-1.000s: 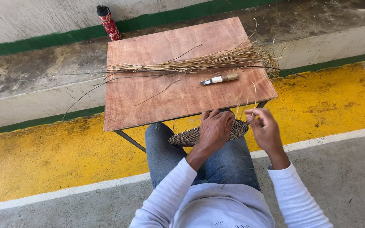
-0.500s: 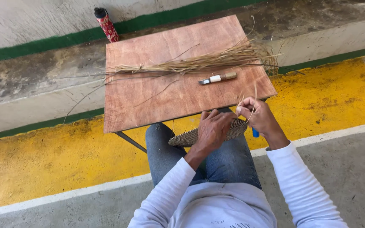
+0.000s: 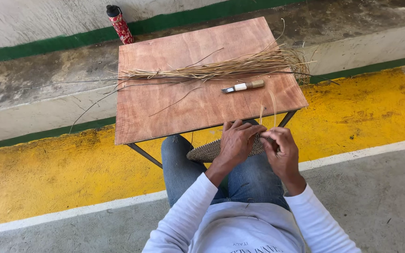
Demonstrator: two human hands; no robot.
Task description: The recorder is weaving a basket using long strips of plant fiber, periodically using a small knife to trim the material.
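That woven mat [image 3: 212, 150] sits on your lap, just under the near edge of the tabletop [image 3: 165, 112], dark and flat, with a couple of pale loose strands [image 3: 273, 110] poking up from its right end. Your left hand [image 3: 237, 140] lies over the top of it, fingers curled down and pressing the weave in place. Your right hand [image 3: 282, 150] is at the right edge, fingers pinched on the base of those strands, as far as I can make out.

What I'd watch for: those strands look thin and dry, so a sharp bend or a hard tug could snap one, or pull the last stitches loose. If your left hand lets up, the mat could slide off your knee.

Both wrists are bent inward, elbows tucked close, forearms meeting over your thighs.

Up on the tabletop there's a small knife [image 3: 242, 86], well apart from your hands, beside a long bundle of straw [image 3: 212, 70]. A red bottle [image 3: 119, 24] stands beyond the far corner.
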